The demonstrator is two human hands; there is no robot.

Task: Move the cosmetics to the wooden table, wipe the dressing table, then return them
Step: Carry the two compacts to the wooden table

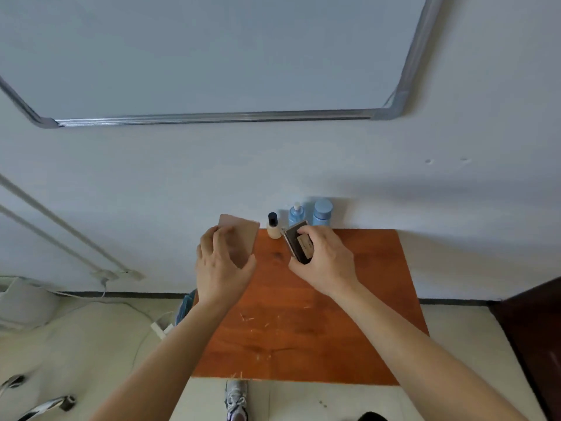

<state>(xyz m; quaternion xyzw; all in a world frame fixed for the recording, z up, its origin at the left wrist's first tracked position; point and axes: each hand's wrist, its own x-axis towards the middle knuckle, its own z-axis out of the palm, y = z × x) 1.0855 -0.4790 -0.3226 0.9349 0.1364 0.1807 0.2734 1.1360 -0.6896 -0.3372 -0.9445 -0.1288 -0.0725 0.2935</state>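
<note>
Wooden surface [303, 329], both hands loaded near the far edge.
Left hand [223, 265] grips a flat pink case [243, 235] over the far-left corner; right hand [326, 259] pinches a dark palette [299, 243] just beside the foundation bottle [273, 227]. Risk: palette clips that bottle, knocking it into the blue dropper bottle [295, 215] and blue jar [322, 211]. All capped; foundation beige-filled, blue contents unreadable.
</note>
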